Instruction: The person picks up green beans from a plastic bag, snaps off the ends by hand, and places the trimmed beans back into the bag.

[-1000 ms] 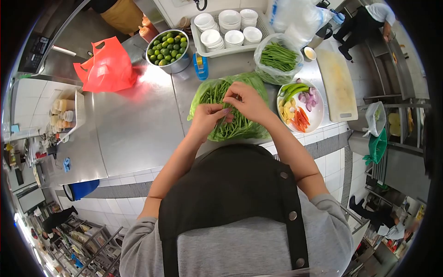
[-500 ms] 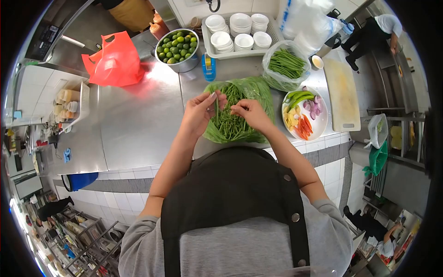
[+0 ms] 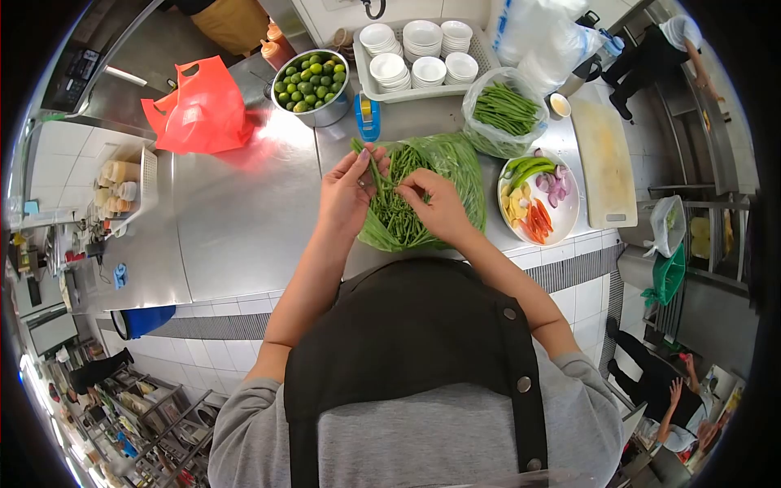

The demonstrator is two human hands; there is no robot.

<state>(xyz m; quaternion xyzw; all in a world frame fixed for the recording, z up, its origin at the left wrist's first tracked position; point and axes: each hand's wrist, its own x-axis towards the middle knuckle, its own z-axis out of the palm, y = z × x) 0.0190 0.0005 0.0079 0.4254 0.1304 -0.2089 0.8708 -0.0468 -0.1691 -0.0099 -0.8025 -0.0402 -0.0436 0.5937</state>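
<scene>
My left hand (image 3: pixel 348 192) is closed around a slim green bean (image 3: pixel 357 146), whose tip sticks up past the thumb. Just to its right, my right hand (image 3: pixel 437 203) has thumb and forefinger pinched together; whatever is between them is too small to make out. Both hands are over an open green plastic bag (image 3: pixel 465 175) full of cut green beans (image 3: pixel 400 225). Behind it on the right, a clear bag (image 3: pixel 476 138) holds long whole green beans (image 3: pixel 506 108).
A white plate (image 3: pixel 568 226) of cut vegetables sits right of the bag, beside a cutting board (image 3: pixel 606 167). Behind are a tape dispenser (image 3: pixel 368 122), a pot (image 3: pixel 329 114) of green citrus, a tray (image 3: pixel 399 95) of small bowls and a red bag (image 3: pixel 199 110). Other people stand farther off.
The bean in my left hand now points up past the thumb. My right hand has shifted slightly left and down, nearer my left hand. A person at lower right has moved their arms.
</scene>
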